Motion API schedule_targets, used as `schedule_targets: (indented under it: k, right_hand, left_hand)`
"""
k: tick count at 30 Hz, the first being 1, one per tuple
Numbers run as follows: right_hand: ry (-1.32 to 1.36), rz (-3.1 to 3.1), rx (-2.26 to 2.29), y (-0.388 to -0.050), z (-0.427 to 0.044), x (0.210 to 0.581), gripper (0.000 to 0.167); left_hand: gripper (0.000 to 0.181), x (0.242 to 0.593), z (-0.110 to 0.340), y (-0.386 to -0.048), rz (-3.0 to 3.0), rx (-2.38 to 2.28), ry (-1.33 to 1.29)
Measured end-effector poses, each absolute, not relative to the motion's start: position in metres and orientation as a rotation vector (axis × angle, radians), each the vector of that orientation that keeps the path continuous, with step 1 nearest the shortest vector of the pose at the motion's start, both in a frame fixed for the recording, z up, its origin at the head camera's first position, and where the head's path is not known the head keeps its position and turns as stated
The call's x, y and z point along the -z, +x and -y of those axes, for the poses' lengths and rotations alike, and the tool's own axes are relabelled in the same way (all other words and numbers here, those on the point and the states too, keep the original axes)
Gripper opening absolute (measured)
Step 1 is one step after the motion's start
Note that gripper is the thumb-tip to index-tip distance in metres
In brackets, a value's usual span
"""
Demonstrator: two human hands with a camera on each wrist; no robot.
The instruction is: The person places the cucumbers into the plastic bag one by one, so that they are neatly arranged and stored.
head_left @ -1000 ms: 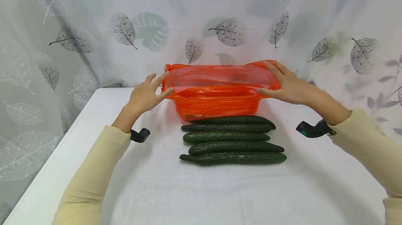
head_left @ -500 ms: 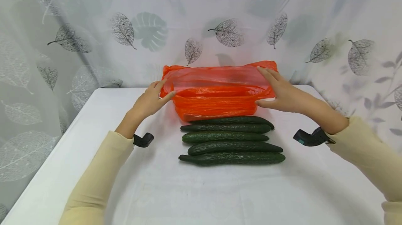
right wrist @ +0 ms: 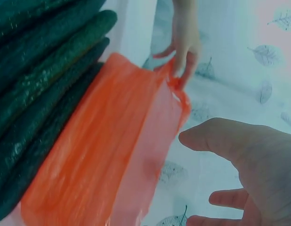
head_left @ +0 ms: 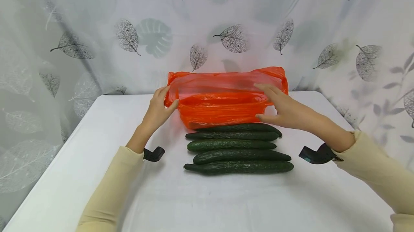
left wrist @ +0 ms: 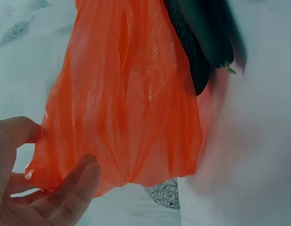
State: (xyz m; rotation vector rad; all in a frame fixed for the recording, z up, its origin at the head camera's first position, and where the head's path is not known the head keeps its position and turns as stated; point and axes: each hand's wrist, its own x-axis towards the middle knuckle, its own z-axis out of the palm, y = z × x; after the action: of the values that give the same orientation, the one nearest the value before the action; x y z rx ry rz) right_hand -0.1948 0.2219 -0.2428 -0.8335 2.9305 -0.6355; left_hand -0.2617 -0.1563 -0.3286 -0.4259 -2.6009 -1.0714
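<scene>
Since the orange plastic bag point(head_left: 223, 113) just beyond the cucumbers point(head_left: 239, 145) looks light, limp and slippery, best hold is probably both ends, where left hand point(head_left: 156, 109) sits spread at the left, right hand point(head_left: 286, 111) spread by the right, both angled inward.

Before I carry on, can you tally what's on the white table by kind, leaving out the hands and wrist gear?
Green cucumbers: 5
Orange-red plastic bag: 1
Total: 6
</scene>
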Motion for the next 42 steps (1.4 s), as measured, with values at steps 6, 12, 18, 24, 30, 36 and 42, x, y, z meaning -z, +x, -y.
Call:
schedule_targets:
  k: [6,12,18,24,30,36,42]
  right_hand:
    - [-0.919,-2.961,0.616,-0.187,-0.214,0.250,0.076]
    - [-0.968,-2.969,0.609,-0.176,-0.206,0.255,0.070]
    - [-0.938,-2.943,0.565,-0.166,-0.200,0.262,0.069]
    - [-0.966,-2.910,0.578,-0.164,-0.198,0.275,0.066]
    - [-0.999,-2.884,0.644,-0.164,-0.196,0.288,0.056]
    - [-1.053,-2.833,0.733,-0.163,-0.194,0.300,0.042]
    - [-1.046,-2.778,0.806,-0.157,-0.196,0.316,0.035]
  left_hand:
    - [0.058,0.334,0.154,-0.262,2.449,1.143,-0.420]
    - [0.057,0.337,0.151,-0.262,2.405,1.172,-0.419]
    - [0.049,0.341,0.150,-0.260,2.385,1.213,-0.403]
    - [0.052,0.345,0.151,-0.259,2.360,1.235,-0.388]
    - [0.057,0.348,0.148,-0.258,2.352,1.249,-0.419]
    - [0.058,0.347,0.148,-0.256,2.359,1.239,-0.413]
    - [0.060,0.348,0.147,-0.254,2.365,1.234,-0.446]
